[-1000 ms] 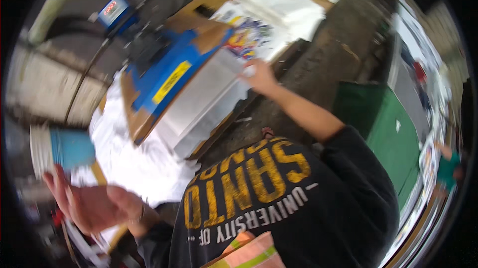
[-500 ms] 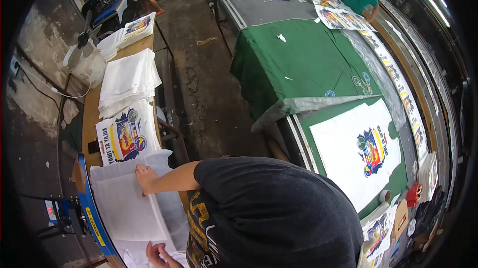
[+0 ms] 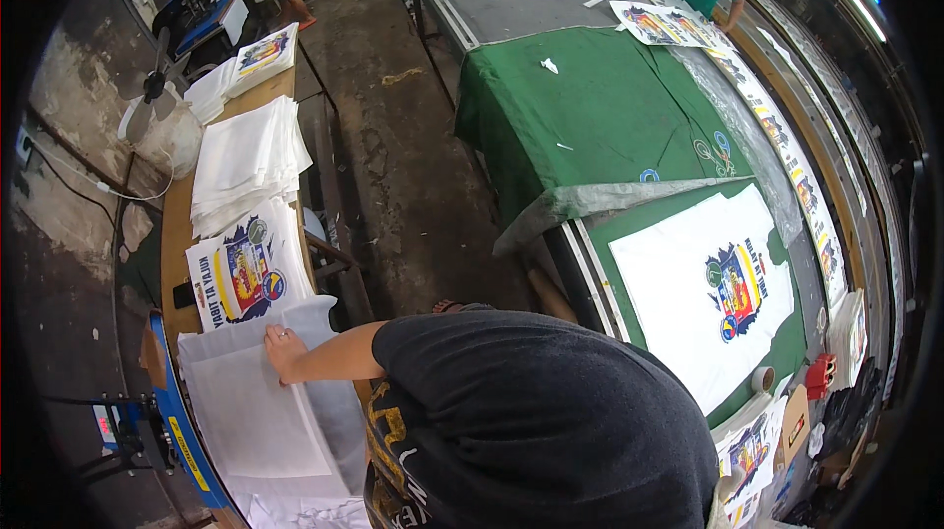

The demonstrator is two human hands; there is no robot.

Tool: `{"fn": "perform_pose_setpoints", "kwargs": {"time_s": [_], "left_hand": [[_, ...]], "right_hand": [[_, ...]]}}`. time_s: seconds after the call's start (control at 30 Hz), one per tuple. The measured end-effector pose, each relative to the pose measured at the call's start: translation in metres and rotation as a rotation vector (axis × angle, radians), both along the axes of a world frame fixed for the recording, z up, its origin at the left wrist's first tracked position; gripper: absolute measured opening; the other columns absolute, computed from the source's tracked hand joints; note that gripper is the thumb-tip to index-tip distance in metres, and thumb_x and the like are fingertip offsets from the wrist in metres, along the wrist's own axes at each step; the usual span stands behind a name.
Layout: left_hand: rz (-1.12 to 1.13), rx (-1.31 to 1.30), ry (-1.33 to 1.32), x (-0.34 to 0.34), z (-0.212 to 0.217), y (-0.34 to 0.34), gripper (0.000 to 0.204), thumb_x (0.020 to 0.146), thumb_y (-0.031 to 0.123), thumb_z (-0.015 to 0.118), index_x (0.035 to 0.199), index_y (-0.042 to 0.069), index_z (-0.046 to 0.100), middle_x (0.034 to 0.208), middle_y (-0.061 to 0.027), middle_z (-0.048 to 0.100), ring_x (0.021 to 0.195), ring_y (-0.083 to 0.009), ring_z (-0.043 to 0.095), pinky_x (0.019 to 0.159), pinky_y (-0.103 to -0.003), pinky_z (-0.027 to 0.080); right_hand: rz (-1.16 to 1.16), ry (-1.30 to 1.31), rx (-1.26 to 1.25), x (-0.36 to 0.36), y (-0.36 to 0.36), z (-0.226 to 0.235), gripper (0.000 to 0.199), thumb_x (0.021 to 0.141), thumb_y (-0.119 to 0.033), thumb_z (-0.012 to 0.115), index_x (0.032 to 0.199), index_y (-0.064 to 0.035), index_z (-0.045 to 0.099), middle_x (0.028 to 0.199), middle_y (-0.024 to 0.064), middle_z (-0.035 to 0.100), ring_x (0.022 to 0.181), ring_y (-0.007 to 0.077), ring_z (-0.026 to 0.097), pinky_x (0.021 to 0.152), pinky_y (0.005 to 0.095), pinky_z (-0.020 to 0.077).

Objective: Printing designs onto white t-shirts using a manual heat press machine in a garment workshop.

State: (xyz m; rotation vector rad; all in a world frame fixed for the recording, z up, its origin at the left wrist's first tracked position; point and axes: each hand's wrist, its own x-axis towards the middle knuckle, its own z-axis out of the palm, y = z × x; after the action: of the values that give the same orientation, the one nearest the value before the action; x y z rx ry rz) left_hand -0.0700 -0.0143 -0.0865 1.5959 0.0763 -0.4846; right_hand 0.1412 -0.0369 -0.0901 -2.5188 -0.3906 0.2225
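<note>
Gone from view since half a second ago is the left hand, while the white sheet (image 3: 254, 419) on the desk (image 3: 178, 236), judged light, limp and best lifted by its edges, is touched by the right hand's (image 3: 285, 356) bent fingers, whose grip cannot be told.

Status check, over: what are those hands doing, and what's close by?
Right hand on the white sheets, grip unclear. Left hand out of view. Printed sheet lies close by.
</note>
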Motion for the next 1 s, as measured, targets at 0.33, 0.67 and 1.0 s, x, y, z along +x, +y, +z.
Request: {"fn": "perform_pose_setpoints", "kwargs": {"time_s": [0.33, 0.67, 1.0], "left_hand": [[-0.021, -0.005, 0.041, 0.014, 0.004, -0.011, 0.013, 0.093, 0.013, 0.053, 0.089, 0.0, 0.057, 0.1, -0.0074, 0.055, 0.092, -0.0182, 0.052, 0.077, -0.031, 0.041], [-0.045, -0.035, 0.031, 0.017, 0.005, -0.015, 0.014, 0.094, 0.013, 0.053, 0.089, 0.001, 0.056, 0.1, -0.0071, 0.055, 0.093, -0.018, 0.051, 0.078, -0.031, 0.04], [-0.072, -0.061, -0.001, 0.018, 0.007, -0.019, 0.015, 0.094, 0.014, 0.053, 0.088, 0.001, 0.056, 0.099, -0.0069, 0.054, 0.094, -0.0178, 0.05, 0.079, -0.03, 0.039]], "right_hand": [[0.017, 0.02, -0.029, 0.002, 0.012, -0.003, 0.091, 0.055, -0.034, 0.082, 0.127, 0.0044, 0.041, 0.138, 0.0176, 0.033, 0.127, 0.0288, 0.032, 0.103, 0.035, 0.0299], [-0.124, 0.073, 0.229, -0.001, 0.001, 0.006, 0.094, 0.058, -0.038, 0.082, 0.128, 0.0054, 0.035, 0.137, 0.019, 0.033, 0.126, 0.0323, 0.032, 0.104, 0.0385, 0.0301], [-0.228, -0.06, 0.328, -0.008, -0.001, -0.003, 0.081, 0.062, -0.037, 0.08, 0.119, 0.0045, 0.041, 0.126, 0.0171, 0.038, 0.119, 0.0321, 0.037, 0.101, 0.0397, 0.0327]]}}
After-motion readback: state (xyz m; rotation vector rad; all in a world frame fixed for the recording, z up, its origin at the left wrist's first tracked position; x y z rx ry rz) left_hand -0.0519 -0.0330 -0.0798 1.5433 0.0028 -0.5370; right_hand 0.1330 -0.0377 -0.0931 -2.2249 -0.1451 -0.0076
